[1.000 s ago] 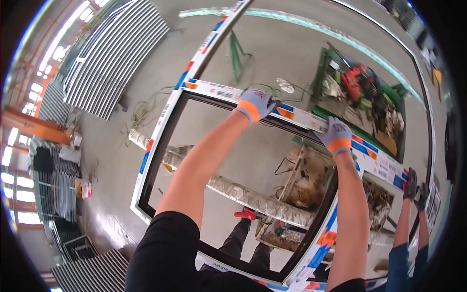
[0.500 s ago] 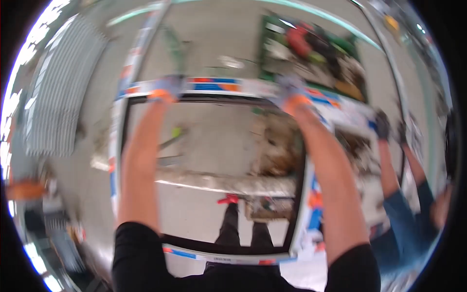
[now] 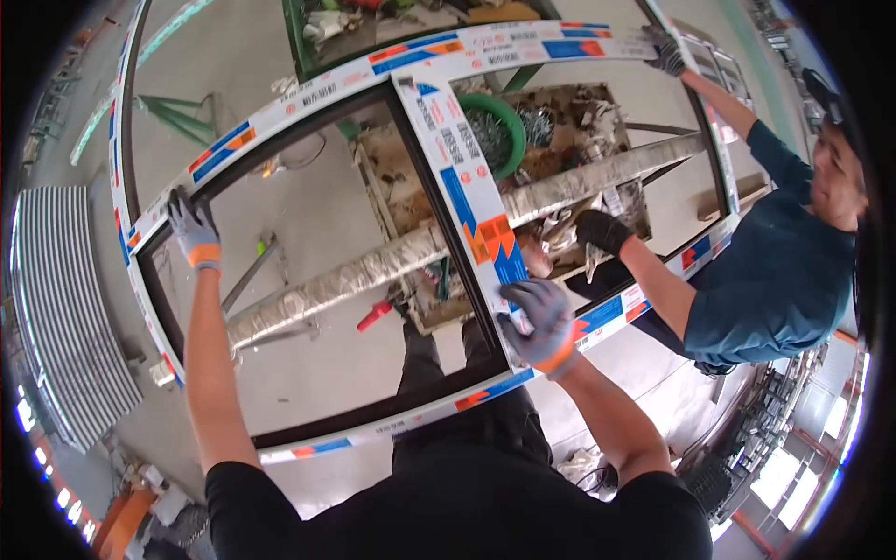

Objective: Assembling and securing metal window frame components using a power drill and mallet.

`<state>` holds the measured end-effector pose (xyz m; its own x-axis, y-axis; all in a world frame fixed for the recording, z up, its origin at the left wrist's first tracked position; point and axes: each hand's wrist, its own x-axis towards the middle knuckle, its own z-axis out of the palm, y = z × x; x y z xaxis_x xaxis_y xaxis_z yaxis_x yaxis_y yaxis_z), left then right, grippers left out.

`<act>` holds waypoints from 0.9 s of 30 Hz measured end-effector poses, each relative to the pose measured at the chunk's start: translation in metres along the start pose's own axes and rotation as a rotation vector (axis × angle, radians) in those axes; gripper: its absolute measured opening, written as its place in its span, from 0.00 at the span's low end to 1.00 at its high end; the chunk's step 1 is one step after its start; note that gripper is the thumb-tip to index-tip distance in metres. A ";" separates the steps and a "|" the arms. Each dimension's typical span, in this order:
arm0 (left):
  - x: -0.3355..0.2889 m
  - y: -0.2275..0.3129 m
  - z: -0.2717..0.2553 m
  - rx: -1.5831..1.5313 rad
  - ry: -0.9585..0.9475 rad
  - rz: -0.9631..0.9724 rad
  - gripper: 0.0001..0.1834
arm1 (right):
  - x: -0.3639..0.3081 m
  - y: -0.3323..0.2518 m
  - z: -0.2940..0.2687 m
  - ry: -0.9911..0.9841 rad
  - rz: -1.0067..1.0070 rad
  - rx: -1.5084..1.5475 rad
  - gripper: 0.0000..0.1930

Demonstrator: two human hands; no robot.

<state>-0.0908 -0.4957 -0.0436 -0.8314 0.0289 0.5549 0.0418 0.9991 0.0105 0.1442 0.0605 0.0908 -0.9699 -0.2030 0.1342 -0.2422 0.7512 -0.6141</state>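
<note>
A large window frame [image 3: 483, 224], its bars wrapped in white film with blue and orange marks, lies before me on padded supports. My left hand [image 3: 194, 231], in a grey glove with an orange cuff, has its fingers hooked over the bar at the frame's left corner. In a matching glove, my right hand [image 3: 541, 322] curls over the lower end of the middle bar, where it meets the near bar. At right, a co-worker's dark-gloved hand [image 3: 666, 52] touches the far bar, and the other dark-gloved hand [image 3: 604, 231] is over the right-hand opening.
Beneath the frame run a wrapped support beam [image 3: 336, 280] and a tray with a green bowl [image 3: 495, 135] of small metal parts. A green bin [image 3: 297, 42] stands beyond. Ribbed panels [image 3: 65, 308] are stacked at left. The co-worker [image 3: 756, 271] stands close at right.
My left hand has gone to the frame's left corner. My right hand has left the far bar for the near end of the middle bar. The view has turned, showing more of the co-worker.
</note>
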 end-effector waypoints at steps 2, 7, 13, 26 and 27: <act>-0.036 0.079 -0.035 -0.317 -0.214 -0.291 0.22 | -0.049 0.019 -0.017 0.076 0.161 -0.058 0.17; -0.179 0.203 -0.125 -0.542 -0.317 -0.505 0.18 | -0.089 0.044 -0.029 0.064 0.270 -0.032 0.16; -0.214 0.327 -0.158 -0.612 -0.938 -0.355 0.19 | -0.096 0.070 -0.035 0.048 0.281 -0.019 0.16; -0.337 0.329 0.170 -1.188 -1.242 -0.585 0.28 | -0.159 0.090 -0.095 0.145 0.348 -0.113 0.16; -0.341 0.348 0.174 -1.192 -1.319 -0.631 0.28 | -0.169 0.093 -0.099 0.146 0.391 -0.135 0.16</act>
<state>0.1110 -0.1528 -0.3738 -0.6878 0.2968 -0.6625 -0.5688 0.3469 0.7458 0.2833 0.2272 0.0880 -0.9801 0.1969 0.0264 0.1526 0.8312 -0.5346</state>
